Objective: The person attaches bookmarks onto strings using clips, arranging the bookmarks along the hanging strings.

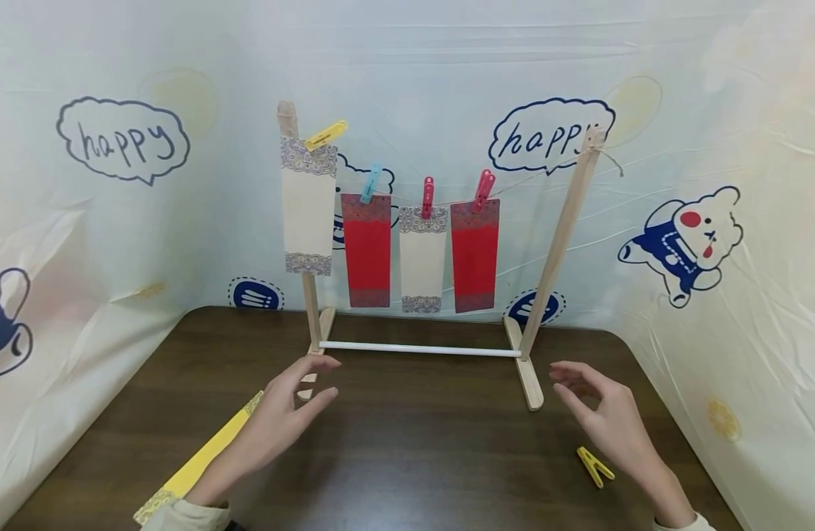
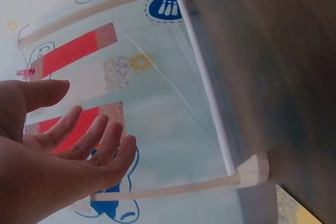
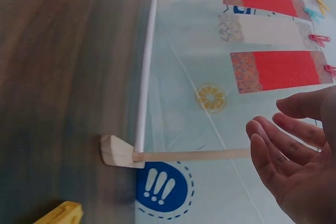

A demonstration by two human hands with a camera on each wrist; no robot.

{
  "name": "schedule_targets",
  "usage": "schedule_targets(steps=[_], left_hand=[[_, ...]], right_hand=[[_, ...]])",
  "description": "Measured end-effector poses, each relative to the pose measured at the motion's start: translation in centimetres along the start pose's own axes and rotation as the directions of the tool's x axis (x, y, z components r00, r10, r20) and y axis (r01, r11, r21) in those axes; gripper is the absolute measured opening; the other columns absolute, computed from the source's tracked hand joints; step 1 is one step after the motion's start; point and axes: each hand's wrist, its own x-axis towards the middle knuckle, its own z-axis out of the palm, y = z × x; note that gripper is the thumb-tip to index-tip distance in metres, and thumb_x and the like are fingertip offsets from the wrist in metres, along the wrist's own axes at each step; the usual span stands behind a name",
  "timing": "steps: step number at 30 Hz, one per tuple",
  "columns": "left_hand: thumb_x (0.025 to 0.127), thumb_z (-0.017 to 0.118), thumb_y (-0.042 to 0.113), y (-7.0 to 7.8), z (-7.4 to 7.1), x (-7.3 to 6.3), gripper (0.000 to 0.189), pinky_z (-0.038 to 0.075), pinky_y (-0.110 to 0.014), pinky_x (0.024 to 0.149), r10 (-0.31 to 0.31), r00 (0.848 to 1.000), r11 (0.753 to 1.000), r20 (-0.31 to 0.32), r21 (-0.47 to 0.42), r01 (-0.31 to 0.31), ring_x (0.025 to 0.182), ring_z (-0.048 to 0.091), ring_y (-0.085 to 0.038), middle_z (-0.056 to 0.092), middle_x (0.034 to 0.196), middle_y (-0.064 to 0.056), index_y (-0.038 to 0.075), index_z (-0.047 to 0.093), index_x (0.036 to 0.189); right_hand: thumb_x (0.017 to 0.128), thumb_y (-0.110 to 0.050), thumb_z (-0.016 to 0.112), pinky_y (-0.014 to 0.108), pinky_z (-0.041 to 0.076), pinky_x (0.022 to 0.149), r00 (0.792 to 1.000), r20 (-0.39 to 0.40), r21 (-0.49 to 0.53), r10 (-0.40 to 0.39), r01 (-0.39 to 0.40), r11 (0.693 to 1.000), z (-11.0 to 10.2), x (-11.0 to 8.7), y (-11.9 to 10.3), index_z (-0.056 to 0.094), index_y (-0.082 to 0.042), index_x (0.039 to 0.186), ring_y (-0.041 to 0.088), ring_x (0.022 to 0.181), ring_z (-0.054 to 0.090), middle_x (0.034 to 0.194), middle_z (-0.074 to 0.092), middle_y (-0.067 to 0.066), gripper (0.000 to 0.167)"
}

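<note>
My left hand (image 1: 281, 413) hovers over the table at the left, fingers loosely bent and holding nothing. Beneath its forearm lies a yellow paper strip (image 1: 211, 448) with patterned ends. On the right, my right hand (image 1: 609, 417) is also bare, its fingers relaxed, close to a yellow clothespin (image 1: 594, 466) on the table. Beyond both hands stands a wooden rack with a string. From it hang a white card (image 1: 307, 210) under a yellow clothespin (image 1: 326, 136), a red card (image 1: 367, 254) under a blue clothespin (image 1: 371, 184), a smaller white card (image 1: 422, 258) and another red card (image 1: 475, 254), both under pink clothespins.
The rack has a left post (image 1: 310, 310), a right post (image 1: 560, 251) and a white crossbar (image 1: 420, 349) low between its feet. A patterned cloth (image 1: 420, 66) encloses the dark wooden table (image 1: 434, 442) behind and at the sides.
</note>
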Motion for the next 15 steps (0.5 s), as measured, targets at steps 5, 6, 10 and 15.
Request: schedule_targets(steps=[5,6,10,15], left_hand=[[0.094,0.071,0.019,-0.7,-0.3,-0.7,0.035,0.055,-0.04,0.084,-0.048,0.999,0.996,-0.002,0.073,0.048,0.114,0.06,-0.021,0.062,0.128,0.0,0.019,0.059,0.127],[0.094,0.071,0.02,-0.9,-0.4,-0.8,0.035,0.054,-0.039,0.083,-0.053,0.999,0.994,-0.007,0.093,0.054,0.112,0.061,-0.02,0.063,0.127,0.001,0.02,0.059,0.127],[0.093,0.072,0.017,-1.7,-0.7,-1.5,0.035,0.05,-0.033,0.079,-0.032,0.999,0.986,-0.041,0.162,0.038,0.103,0.059,-0.015,0.064,0.122,0.003,0.019,0.06,0.127],[0.091,0.074,0.013,-2.8,-1.0,-2.2,0.036,0.05,-0.033,0.087,0.019,0.996,0.975,-0.086,0.222,0.0,0.106,0.06,-0.016,0.065,0.12,0.004,0.013,0.061,0.125]], right_hand=[[0.091,-0.008,0.073,0.013,0.052,0.075,0.999,0.008,-0.009,0.039,-0.039,0.999,0.2,-1.0,0.8,0.069,-0.015,0.114,0.003,0.084,0.066,0.101,0.073,-0.007,0.025],[0.091,-0.007,0.073,0.014,0.052,0.075,0.999,0.007,-0.009,0.043,-0.043,0.999,0.2,-1.2,0.9,0.069,-0.015,0.114,0.003,0.084,0.066,0.101,0.073,-0.007,0.025],[0.09,-0.007,0.073,0.013,0.051,0.075,0.999,0.003,-0.011,0.053,-0.053,0.999,0.3,-1.9,1.4,0.069,-0.014,0.113,0.004,0.084,0.066,0.102,0.073,-0.006,0.024],[0.091,-0.01,0.073,0.017,0.052,0.075,0.996,-0.002,-0.021,0.092,-0.092,0.996,0.5,-2.9,2.1,0.069,-0.016,0.112,0.002,0.084,0.065,0.103,0.073,-0.006,0.023]])
